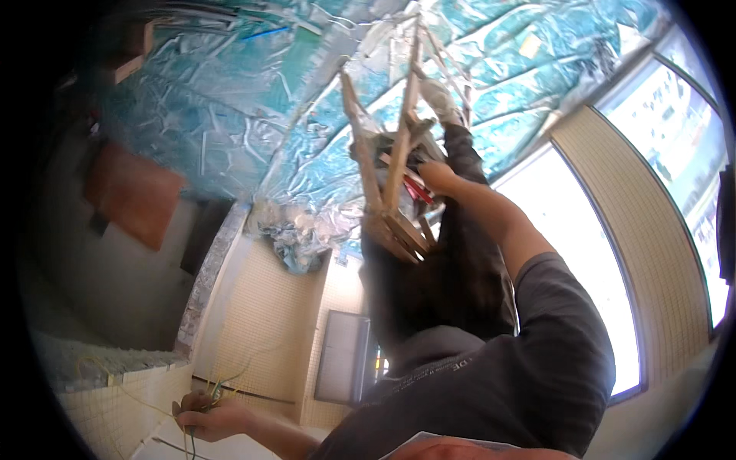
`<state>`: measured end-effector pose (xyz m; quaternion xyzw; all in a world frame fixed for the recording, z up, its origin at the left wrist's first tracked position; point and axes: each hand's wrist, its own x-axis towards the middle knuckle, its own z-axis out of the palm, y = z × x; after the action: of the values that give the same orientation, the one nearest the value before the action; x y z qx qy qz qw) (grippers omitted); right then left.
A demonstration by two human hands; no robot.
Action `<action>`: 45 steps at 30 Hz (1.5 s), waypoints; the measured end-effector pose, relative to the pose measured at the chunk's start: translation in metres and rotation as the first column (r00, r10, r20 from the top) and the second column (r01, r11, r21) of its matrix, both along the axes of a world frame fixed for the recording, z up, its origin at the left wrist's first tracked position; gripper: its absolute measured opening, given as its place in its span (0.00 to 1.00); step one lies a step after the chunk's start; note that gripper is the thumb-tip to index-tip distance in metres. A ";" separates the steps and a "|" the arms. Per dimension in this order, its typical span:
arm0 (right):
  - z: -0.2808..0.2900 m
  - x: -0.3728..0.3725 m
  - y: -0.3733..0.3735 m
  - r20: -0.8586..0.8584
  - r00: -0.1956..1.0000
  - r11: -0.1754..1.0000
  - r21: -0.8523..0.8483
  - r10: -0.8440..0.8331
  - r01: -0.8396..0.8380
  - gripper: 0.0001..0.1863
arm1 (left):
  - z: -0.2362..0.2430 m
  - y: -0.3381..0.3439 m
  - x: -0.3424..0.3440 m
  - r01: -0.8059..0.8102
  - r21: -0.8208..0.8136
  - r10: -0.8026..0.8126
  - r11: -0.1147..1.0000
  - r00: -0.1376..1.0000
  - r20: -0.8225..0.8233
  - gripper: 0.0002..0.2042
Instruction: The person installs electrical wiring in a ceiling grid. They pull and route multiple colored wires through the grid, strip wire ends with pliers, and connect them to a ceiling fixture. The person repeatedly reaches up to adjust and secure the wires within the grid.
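Observation:
At the lower left, my left hand [207, 418] is closed round a bunch of thin electrical wires [216, 391], yellow and green, whose loose ends stick out above and below the fingers. My right arm reaches down to a wooden stepladder [399, 153] in front of my legs. There, my right hand [437, 178] is at a dark tool bag [379, 146] between the ladder's rails. Its fingers are hidden in or behind the bag. Close below the hand lies something red and long, like tool handles [418, 190]; whether the hand touches it I cannot tell.
Wrinkled blue-green plastic sheeting [307, 100] covers the floor far below. Tiled walls [257, 307] and a grey framed panel [337, 356] are behind me. Bright windows [583, 253] line the right side. An orange-brown board [134, 195] lies at the left, past a broken wall edge [211, 284].

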<state>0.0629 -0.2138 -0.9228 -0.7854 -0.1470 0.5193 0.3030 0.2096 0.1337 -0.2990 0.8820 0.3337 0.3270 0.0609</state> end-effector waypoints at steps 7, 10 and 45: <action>-0.069 -0.066 0.041 -0.141 0.988 0.979 -0.204 -0.056 0.027 0.14 | 0.003 0.025 0.011 0.209 -0.114 -0.206 0.971 0.978 0.043 0.28; -0.010 -0.022 0.018 -0.166 0.985 0.994 -0.106 -0.043 0.025 0.14 | 0.017 0.037 -0.018 0.259 -0.165 -0.244 0.952 0.964 0.104 0.25; 0.766 0.178 0.107 0.654 0.723 0.734 0.601 -0.224 -0.317 0.11 | 0.205 -0.075 -0.104 0.763 -0.646 0.152 0.039 0.634 0.758 0.08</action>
<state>0.2404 -0.1065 -0.1567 -0.7491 -0.4483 0.1063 0.4759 0.1055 0.0582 -0.0944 0.4809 0.1867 0.2850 0.8079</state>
